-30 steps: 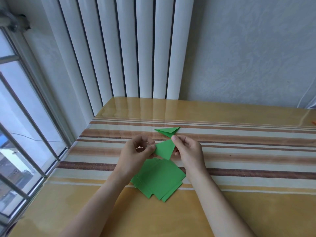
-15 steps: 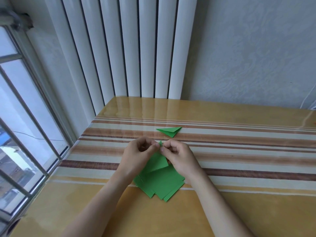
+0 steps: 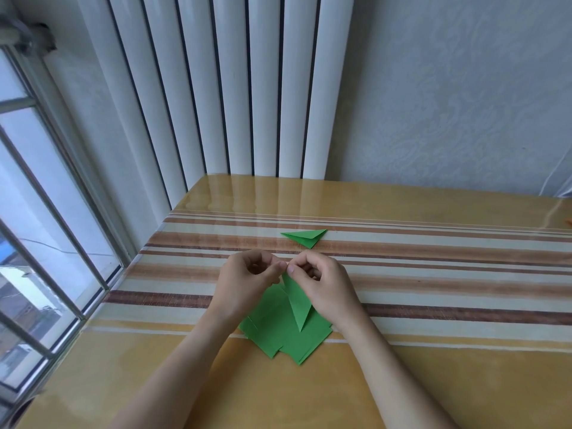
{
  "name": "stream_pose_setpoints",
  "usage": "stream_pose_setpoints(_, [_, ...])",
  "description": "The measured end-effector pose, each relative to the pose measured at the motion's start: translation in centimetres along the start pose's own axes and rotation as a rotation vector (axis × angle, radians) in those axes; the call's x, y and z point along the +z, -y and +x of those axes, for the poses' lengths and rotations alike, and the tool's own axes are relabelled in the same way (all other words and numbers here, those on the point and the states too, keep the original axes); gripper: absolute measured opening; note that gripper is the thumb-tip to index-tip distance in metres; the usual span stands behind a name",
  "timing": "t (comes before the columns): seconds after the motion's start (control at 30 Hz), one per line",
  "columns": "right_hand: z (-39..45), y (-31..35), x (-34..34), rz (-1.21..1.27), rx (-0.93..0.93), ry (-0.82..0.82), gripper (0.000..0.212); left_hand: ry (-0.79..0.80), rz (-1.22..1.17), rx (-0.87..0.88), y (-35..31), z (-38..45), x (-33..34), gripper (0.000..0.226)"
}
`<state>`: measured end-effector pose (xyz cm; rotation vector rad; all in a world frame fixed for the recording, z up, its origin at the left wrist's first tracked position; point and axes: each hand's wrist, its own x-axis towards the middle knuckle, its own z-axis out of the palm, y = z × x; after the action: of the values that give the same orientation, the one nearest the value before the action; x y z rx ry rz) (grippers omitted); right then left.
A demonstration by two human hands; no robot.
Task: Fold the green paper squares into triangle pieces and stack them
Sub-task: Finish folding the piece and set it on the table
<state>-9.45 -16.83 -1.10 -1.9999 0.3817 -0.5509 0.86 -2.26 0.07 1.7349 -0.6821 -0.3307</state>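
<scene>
two hands meet above the table [image 3: 433, 382], and between them hangs one half-folded green piece [image 3: 297, 300] — a long narrow triangle whose point dangles down over the loose pile of green paper squares [image 3: 286, 335]. the left hand [image 3: 244, 284] has its fingers curled in, thumb and forefinger pinching the top corner of the piece; the right hand [image 3: 322, 286] is curled the same way and pinches that corner from the other side, fingertips of the two hands almost touching. one finished triangle [image 3: 305, 237] lies farther back on the striped cloth [image 3: 433, 274], well apart from the pile and from the hands.

as i judge it, the fold in hand is only started, and most of the squares are still flat, so the task is early.

what could go wrong: the piece is held by one small corner only, in the air, with nothing under it. if the edges are not lined up before the crease is pressed, the triangle will come out crooked and will not sit flush on the finished one. thin paper pinched this tightly could also crumple or tear at the tip. the hanging point is near the pile — a careless swing of it, or of a wrist, might fan the squares out further or push some toward the table edge. the glossy cloth looks slippery, so pieces set down may slide.
</scene>
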Motion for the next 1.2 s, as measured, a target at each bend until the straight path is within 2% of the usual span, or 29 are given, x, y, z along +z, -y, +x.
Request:
stream_pose_setpoints(0.17, [0.0,0.1,0.1,-0.008,-0.017,0.002,0.015,-0.068,0.013,0.008,-0.2,-0.2,0.2,0.015])
stream_pose_setpoints(0.63, [0.4,-0.3,-0.9,-0.041,0.120,-0.048,0.014,-0.248,-0.017,-0.039,-0.3,0.1,-0.3,0.016])
stream_pose_setpoints(0.8, [0.3,-0.2,-0.9,-0.054,0.124,-0.030,0.013,-0.214,-0.036,-0.025,0.0,0.1,-0.2,0.016])
stream_pose_setpoints(1.03, [0.2,-0.1,-1.1,0.226,0.217,-0.076,0.010,-0.051,0.051,-0.057,0.0,0.0,0.3,0.019])
stream_pose_setpoints(1.13, [0.1,0.2,-1.2,0.240,0.218,-0.050,0.010,0.030,0.063,-0.051,0.2,-0.1,0.3,0.011])
stream_pose_setpoints(1.2, [0.1,0.2,-1.3,0.218,0.220,-0.008,0.008,0.011,0.084,-0.029,0.5,0.0,0.2,0.012])
